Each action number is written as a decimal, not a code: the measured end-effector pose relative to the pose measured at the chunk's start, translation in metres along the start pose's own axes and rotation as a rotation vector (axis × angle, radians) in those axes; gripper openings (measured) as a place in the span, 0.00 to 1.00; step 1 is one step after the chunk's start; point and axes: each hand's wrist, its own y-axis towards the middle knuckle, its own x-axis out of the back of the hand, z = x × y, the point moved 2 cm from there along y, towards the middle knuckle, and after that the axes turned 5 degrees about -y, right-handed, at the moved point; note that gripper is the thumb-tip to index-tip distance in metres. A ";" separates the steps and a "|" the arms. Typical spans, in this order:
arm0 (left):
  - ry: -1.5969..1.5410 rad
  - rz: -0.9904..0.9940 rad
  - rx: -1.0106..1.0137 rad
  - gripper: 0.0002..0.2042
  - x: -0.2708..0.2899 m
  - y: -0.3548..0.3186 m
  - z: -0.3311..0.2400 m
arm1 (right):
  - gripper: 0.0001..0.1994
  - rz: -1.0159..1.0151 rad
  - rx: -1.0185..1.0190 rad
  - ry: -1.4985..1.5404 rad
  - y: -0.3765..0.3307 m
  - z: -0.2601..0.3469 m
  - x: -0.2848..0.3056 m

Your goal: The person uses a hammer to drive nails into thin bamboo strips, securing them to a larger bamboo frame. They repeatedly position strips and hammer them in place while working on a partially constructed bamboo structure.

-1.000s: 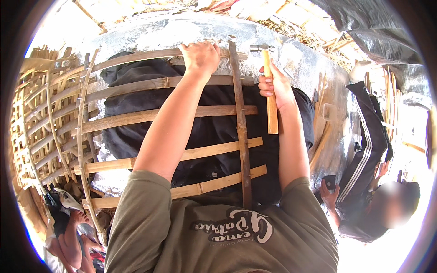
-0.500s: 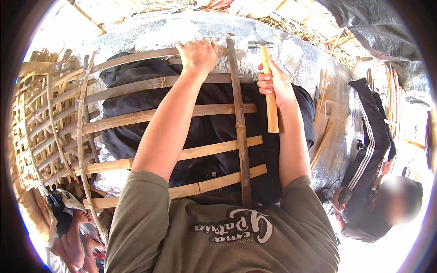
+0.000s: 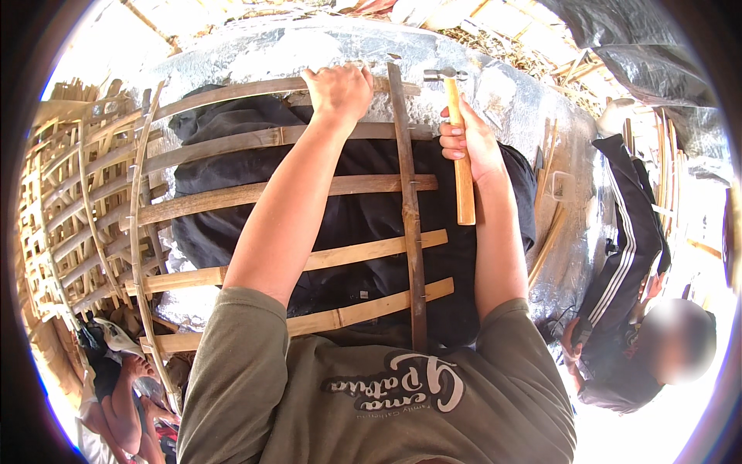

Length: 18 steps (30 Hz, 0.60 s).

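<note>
My left hand (image 3: 340,91) is closed round the farthest crosswise bamboo slat (image 3: 255,90), near its right end. In my right hand (image 3: 471,143) is a hammer (image 3: 461,182), gripped partway up its wooden handle with the dark metal head at the far end. That hammer is held just right of an upright bamboo strip (image 3: 410,209), which crosses the right ends of several horizontal slats. Together these form an open lattice in front of me, lying over black cloth (image 3: 363,271). My left fingertips are partly hidden behind the hand.
Beneath the cloth spreads a shiny silver sheet (image 3: 572,147). To the left the bamboo lattice (image 3: 69,209) continues, densely crossed. At the right a person in black (image 3: 618,379) sits close by, and another person's legs (image 3: 124,410) show at the lower left. Loose bamboo strips (image 3: 549,240) lie on the right.
The upright strip and the slats' right ends have shifted slightly to the right. My left hand and the hammer have moved a little the same way; both grips are unchanged.
</note>
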 end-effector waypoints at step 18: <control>0.021 0.021 0.003 0.25 0.001 0.001 0.000 | 0.20 0.046 0.018 -0.014 0.002 -0.001 0.004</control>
